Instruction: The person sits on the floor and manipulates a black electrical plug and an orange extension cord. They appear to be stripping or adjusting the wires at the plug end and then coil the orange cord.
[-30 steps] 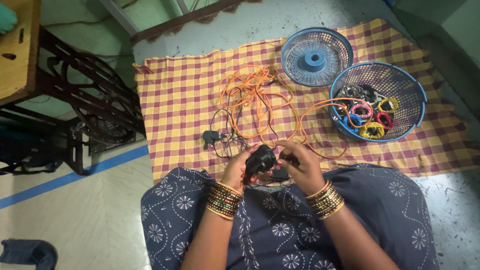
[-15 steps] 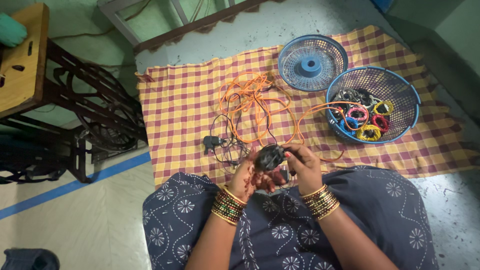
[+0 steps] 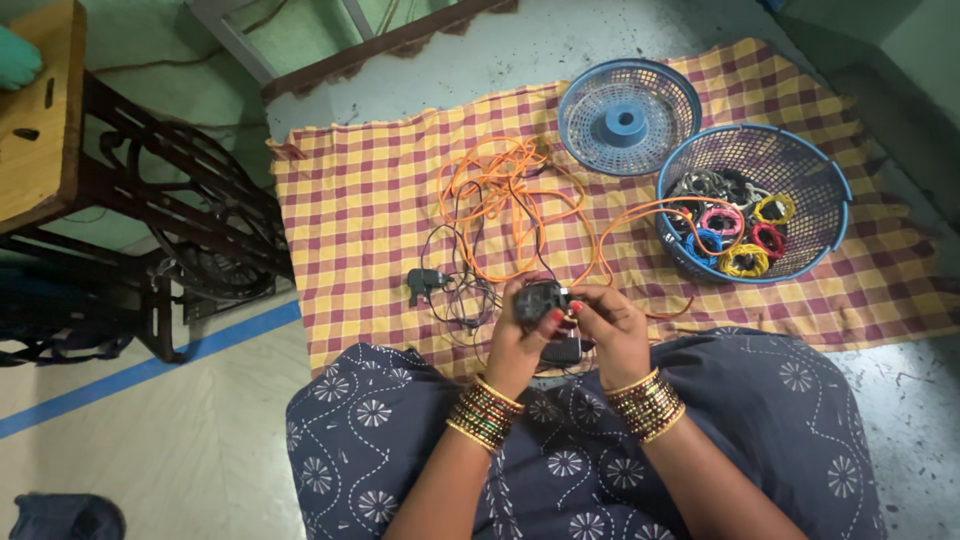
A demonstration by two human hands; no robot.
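Over my lap, my left hand (image 3: 516, 340) and my right hand (image 3: 610, 325) together hold a small coil of black cable (image 3: 540, 298). Another black piece (image 3: 562, 351) lies just below the hands. A tangle of orange cable (image 3: 505, 195) spreads over the checked cloth (image 3: 360, 200) in front of me. Thin black wires run from it to a black plug adapter (image 3: 424, 283) on the left. A blue basket (image 3: 752, 203) at the right holds several coiled cables in pink, yellow, red, blue and black.
A round blue basket lid (image 3: 628, 115) lies beside the basket at the far edge of the cloth. A treadle sewing machine stand (image 3: 150, 220) with a wooden top is at the left. A blue stripe (image 3: 150, 368) crosses the floor.
Both hands have stayed over my lap, turning the black coil between them. The view has shifted slightly; the cloth and baskets have not moved.
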